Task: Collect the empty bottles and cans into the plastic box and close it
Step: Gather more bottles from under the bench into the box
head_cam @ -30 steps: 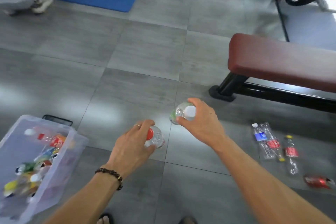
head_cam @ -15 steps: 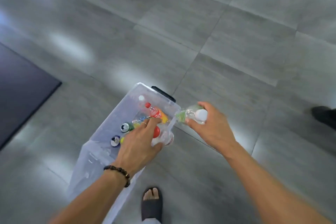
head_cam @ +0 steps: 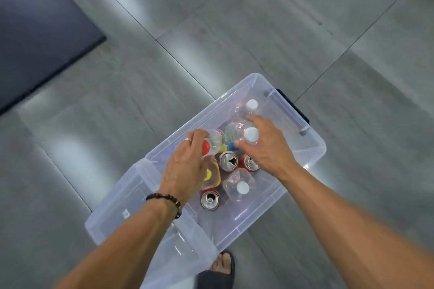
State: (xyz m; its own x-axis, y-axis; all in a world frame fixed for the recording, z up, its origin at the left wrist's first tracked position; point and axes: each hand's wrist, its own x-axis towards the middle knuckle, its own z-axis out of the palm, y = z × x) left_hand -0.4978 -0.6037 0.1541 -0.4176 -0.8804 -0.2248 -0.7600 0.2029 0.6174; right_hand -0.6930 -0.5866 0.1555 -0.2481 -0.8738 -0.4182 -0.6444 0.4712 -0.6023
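A: What are the hands doing?

B: Both are over the clear plastic box [head_cam: 312, 145], each wrapped around a bottle. The left hand [head_cam: 185, 171] grips a red-capped clear bottle [head_cam: 212, 143] by its neck end, fingers curled over the top. The right hand [head_cam: 265, 145] holds a white-capped clear bottle [head_cam: 239, 131], thumb and fingers closed near the cap.

A: Are the bottles inside the box?

B: They sit within its outline, but I cannot tell whether either touches the contents below.

A: What else lies in there?

B: Just beyond the right hand's fingertips, another white-capped bottle [head_cam: 250, 105] points toward the far wall. Between the two hands stands an opened silver-topped can [head_cam: 228, 160]; under the right palm's edge a red can [head_cam: 250, 162] is partly covered. Below the left hand's knuckles is a bottle with a yellow label [head_cam: 211, 175], and nearer the left wrist a second red can [head_cam: 210, 199], top opened. Beside that, toward the right forearm, a crumpled clear bottle with a white cap [head_cam: 238, 186].

A: And the lid?

B: A clear lid [head_cam: 112, 216] lies under the left forearm, against the box's near side. A beaded bracelet [head_cam: 165, 199] circles the left wrist, and a sandalled foot [head_cam: 220, 267] stands on the grey tile floor [head_cam: 258, 19] just beside the box's near corner.
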